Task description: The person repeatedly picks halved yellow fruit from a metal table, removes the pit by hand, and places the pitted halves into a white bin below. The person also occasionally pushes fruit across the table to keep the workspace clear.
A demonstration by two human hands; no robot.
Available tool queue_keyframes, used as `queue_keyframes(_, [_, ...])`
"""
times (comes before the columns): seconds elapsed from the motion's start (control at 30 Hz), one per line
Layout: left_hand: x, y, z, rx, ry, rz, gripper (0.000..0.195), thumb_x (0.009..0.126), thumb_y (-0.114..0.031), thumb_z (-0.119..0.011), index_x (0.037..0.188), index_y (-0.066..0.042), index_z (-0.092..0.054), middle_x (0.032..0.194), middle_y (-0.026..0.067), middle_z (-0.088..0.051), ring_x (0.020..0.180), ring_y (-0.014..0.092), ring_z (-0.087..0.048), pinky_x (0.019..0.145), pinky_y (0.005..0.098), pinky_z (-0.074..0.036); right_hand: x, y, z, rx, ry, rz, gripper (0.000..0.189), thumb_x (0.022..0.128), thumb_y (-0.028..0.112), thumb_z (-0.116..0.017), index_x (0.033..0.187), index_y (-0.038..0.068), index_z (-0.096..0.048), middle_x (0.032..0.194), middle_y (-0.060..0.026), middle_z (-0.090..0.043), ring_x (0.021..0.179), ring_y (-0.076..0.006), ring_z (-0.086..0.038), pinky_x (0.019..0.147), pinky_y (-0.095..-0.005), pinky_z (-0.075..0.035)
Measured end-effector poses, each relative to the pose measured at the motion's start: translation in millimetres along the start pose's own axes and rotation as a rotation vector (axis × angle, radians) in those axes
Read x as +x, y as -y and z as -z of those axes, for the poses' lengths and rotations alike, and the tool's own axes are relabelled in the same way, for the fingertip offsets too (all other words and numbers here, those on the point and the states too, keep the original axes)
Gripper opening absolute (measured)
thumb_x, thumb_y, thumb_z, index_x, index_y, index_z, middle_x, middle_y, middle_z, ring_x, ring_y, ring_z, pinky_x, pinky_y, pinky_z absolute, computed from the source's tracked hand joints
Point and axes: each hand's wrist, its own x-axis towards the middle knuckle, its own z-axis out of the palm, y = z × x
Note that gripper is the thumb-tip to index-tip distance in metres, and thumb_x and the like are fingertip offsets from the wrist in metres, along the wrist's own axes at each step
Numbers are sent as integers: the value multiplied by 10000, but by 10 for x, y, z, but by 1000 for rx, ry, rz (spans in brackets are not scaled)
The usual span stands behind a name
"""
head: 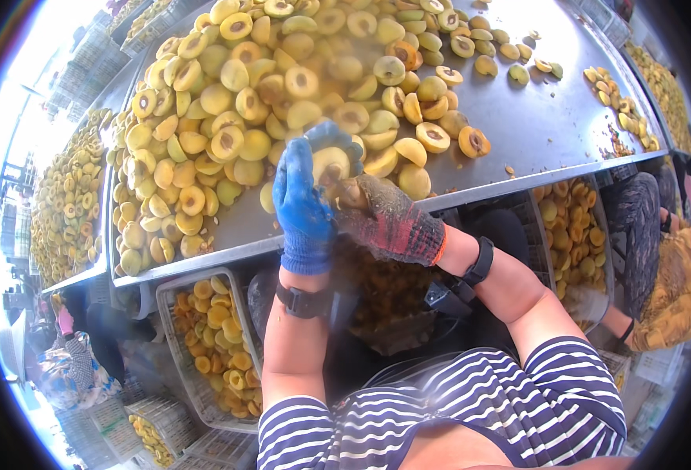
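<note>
My left hand [304,202], in a blue coated glove, cups a pale yellow stone-fruit half [330,163] above the near edge of a metal table [510,123]. Against the lower side of this half press the curled fingers of my right hand [389,217], which wears a soiled grey and red knit glove. Whether those fingers hold a small tool or a stone is blurred and hidden. Just beyond both hands lies a large heap of halved yellow stone fruit [228,141], many halves with brown stones or hollows showing.
A plastic crate [166,329] of fruit halves stands below the table at left, another crate [604,247] at right. Dark scraps lie below my hands. Bordering the table is a raised metal rim [228,251]. Co-workers sit at both sides, one with a patterned sleeve [81,361].
</note>
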Motion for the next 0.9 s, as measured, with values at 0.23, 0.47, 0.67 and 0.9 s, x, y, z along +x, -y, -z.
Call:
queue_keyframes(0.23, [-7, -152, 12, 203, 145, -121, 334, 1067, -220, -508, 1142, 39, -704, 1063, 101, -732, 928, 181, -689, 830, 317, -555, -23, 160, 170, 531, 401, -620, 257, 937, 238, -756, 1092, 65, -647, 823, -12, -658, 714, -101, -613, 620, -268, -481])
queue_keyframes(0.47, [1, -367, 80, -115, 400, 260, 473, 1072, -315, -485, 1031, 106, -694, 903, 187, -730, 763, 254, -704, 758, 358, -583, -101, 35, 137, 935, 520, -415, 261, 993, 234, -696, 1194, 73, -651, 984, 11, -669, 832, -80, -628, 683, -247, -503])
queue_keyframes(0.67, [-248, -417, 102, -414, 274, 393, 434, 1066, -317, -514, 1080, 78, -694, 962, 150, -738, 806, 238, -704, 765, 349, -577, -357, 84, 446, 880, 573, -486, 426, 976, 184, -705, 1364, 46, -597, 1149, -23, -679, 996, -104, -662, 828, -236, -546])
queue_keyframes(0.9, [-1113, -1334, 1255, -204, -456, 98, 464, 1089, -322, -495, 1221, 102, -630, 1139, 161, -705, 1044, 280, -692, 938, 404, -578, -417, 146, 670, 567, 784, -465, 371, 895, 215, -792, 1227, 93, -680, 1007, -13, -699, 811, -71, -647, 660, -212, -517])
